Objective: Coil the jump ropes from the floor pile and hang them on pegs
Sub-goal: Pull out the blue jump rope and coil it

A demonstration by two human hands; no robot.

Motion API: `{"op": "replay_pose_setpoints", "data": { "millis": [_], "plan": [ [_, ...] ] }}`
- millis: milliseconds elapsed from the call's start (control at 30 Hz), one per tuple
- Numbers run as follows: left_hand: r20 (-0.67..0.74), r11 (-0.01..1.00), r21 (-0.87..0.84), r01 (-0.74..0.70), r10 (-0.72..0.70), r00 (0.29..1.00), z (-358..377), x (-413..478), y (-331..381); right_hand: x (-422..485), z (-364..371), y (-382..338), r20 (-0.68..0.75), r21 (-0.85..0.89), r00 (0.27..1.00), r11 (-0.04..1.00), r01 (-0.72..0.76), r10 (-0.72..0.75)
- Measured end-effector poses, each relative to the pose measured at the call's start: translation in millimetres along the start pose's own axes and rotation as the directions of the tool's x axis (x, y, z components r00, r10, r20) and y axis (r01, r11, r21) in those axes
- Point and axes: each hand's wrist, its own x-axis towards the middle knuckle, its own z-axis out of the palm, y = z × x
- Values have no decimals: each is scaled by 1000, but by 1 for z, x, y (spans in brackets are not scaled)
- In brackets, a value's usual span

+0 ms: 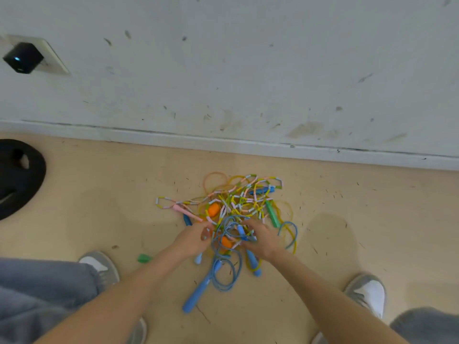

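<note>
**Both hands in the rope tangle on the floor**

Nearest, two grey-and-white sneakers (100, 268) stand wide apart on the beige floor (323, 244). Between them lies a long blue plastic handle (198, 291), with its thin blue cord (233, 274) looping up toward the hands.

The left hand (196, 238) and right hand (263, 240) reach in side by side, close but not touching. The right hand's fingers curl around the thin blue cord. The left hand's fingers bend into the strands, but blur hides whether they grip one.

Just beyond them, the tangled pile of beaded, yellow and blue jump ropes (238, 207) sits mid-floor, near the scuffed white wall (248, 70). A round black object (17, 175) lies far left.
</note>
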Motion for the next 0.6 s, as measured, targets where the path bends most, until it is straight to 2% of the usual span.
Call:
{"op": "replay_pose_setpoints", "data": {
  "millis": [100, 167, 267, 367, 433, 500, 533, 600],
  "plan": [
    [2, 995, -74, -61, 62, 998, 13, -5, 4, -2, 22, -11, -76, -116, 996, 992, 47, -56],
    [-1, 989, -83, -122, 122, 993, 20, -6, 8, -3, 31, -16, -69, -158, 997, 987, 35, -46],
    [39, 988, -104, -114, 119, 992, 25, -6, 18, -4, 36, -17, -24, -113, 1000, 994, 6, -8],
    [19, 997, -46, -69, 70, 997, 29, -7, 21, -4, 35, -11, -54, -47, 998, 999, 15, -17],
    [12, 1000, -9, -29, 29, 1000, 31, -9, 18, -7, 23, -12, -139, 184, 990, 983, 11, 15],
    [52, 1000, 11, -9, 8, 999, 33, -11, 12, -4, -2, -14, -265, 487, 953, 873, 1, 147],
    [82, 1000, 18, -5, 4, 997, 35, -12, 10, -1, -19, -13, -346, 574, 913, 818, 24, 216],
    [108, 999, 52, -13, 7, 994, 40, -13, 5, 4, -52, -5, -452, 630, 843, 773, 72, 290]
  ]
}}
